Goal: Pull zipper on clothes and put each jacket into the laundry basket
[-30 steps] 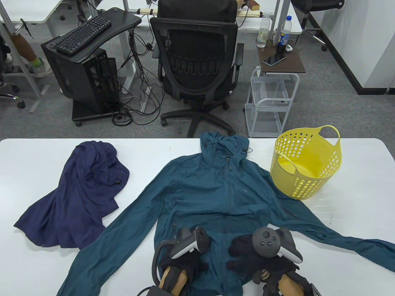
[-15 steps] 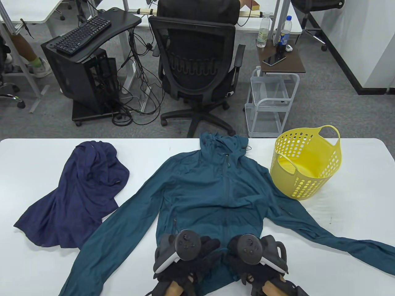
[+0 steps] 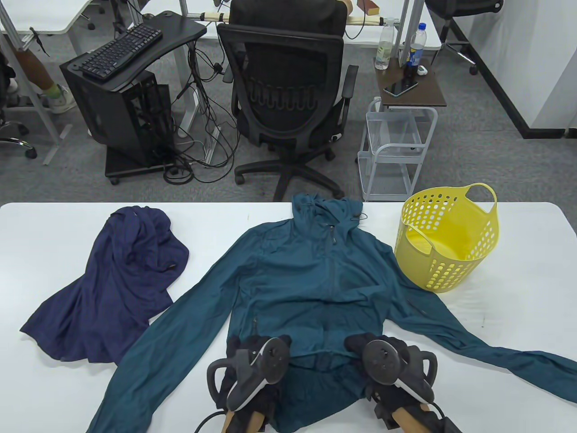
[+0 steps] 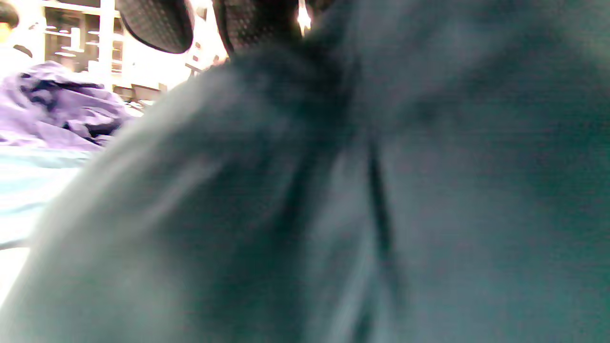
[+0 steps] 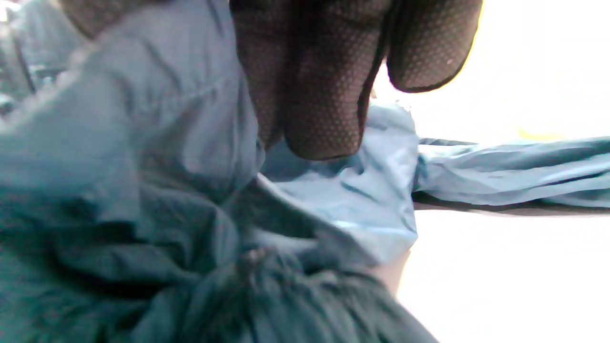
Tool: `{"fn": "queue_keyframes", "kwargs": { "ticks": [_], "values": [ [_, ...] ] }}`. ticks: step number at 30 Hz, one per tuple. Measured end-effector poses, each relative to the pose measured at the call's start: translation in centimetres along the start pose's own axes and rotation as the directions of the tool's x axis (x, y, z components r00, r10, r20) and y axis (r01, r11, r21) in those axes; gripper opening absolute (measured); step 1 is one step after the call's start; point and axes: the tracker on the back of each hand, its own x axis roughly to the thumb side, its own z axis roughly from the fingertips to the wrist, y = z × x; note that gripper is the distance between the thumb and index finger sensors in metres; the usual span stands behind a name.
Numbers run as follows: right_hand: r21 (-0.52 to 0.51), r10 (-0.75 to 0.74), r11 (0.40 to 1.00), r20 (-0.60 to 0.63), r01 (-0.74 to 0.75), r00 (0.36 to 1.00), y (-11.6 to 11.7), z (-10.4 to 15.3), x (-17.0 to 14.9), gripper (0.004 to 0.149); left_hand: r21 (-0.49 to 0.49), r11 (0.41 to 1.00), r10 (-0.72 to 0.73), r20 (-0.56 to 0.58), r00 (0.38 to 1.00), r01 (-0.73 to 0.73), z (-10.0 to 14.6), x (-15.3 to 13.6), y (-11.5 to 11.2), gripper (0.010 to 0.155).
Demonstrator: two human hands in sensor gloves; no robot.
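Teal fabric of the jacket [image 3: 311, 279] lies spread at the middle of the white surface [image 3: 518, 324], zipper done up, hood toward the far edge, hem toward the person, so its long axis runs near to far. The left hand [image 3: 252, 361] and right hand [image 3: 383, 361] each hold a grip on the folded-up hem. Best to keep folding evenly, gathering the sleeves, before lifting to the yellow basket [image 3: 446, 239] at right.

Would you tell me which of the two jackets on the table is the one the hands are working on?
The teal jacket, spread flat mid-table with both hands on its hem. The navy jacket lies crumpled and untouched to its left.
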Motion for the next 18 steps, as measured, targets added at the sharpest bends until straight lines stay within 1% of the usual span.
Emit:
{"fn": "queue_keyframes", "kwargs": {
  "ticks": [2,3,6,8,10,13,14,16,17,18],
  "values": [
    [-0.008,-0.012,1.000,-0.033,0.012,0.999,-0.8,-0.1,-1.0,0.039,0.024,1.000,-0.016,-0.043,0.999,0.017,0.0,-1.2,0.8,0.042],
    [-0.017,-0.030,0.999,-0.046,0.029,0.998,-1.3,-0.2,-1.7,0.039,0.030,1.000,-0.001,-0.064,0.998,0.003,0.0,-2.1,1.4,0.042],
    [-0.064,-0.039,0.997,-0.107,0.032,0.994,-2.6,-0.3,-3.9,0.039,0.024,0.994,0.108,-0.111,0.988,-0.106,-0.1,-4.4,2.4,0.042],
    [-0.075,-0.073,0.995,-0.130,0.064,0.989,-3.3,-0.4,-5.4,0.040,0.025,0.988,0.153,-0.141,0.978,-0.151,0.0,-6.0,3.0,0.043],
    [-0.072,-0.114,0.992,-0.152,0.104,0.982,-3.9,-0.4,-6.8,0.041,0.004,0.977,0.210,-0.176,0.962,-0.213,0.0,-7.6,3.4,0.043],
    [-0.038,-0.123,0.992,-0.140,0.119,0.982,-4.5,-0.4,-8.1,0.046,-0.029,0.965,0.248,-0.202,0.947,-0.259,0.1,-9.4,3.6,0.043],
    [-0.031,-0.116,0.993,-0.129,0.113,0.985,-4.8,-0.3,-8.5,0.048,-0.062,0.953,0.277,-0.212,0.937,-0.296,0.0,-10.0,3.6,0.042],
    [-0.040,-0.069,0.997,-0.108,0.065,0.992,-5.2,-0.2,-8.6,0.050,-0.117,0.920,0.342,-0.222,0.913,-0.374,0.0,-10.6,3.3,0.041],
    [-0.040,-0.036,0.999,-0.077,0.033,0.996,-5.3,-0.2,-8.5,0.052,-0.128,0.907,0.367,-0.231,0.901,-0.402,0.0,-10.8,3.1,0.040],
    [-0.044,-0.009,0.999,-0.075,0.006,0.997,-5.4,-0.2,-8.4,0.052,-0.121,0.904,0.375,-0.232,0.897,-0.409,-0.1,-10.9,3.1,0.039]
  ]
}}
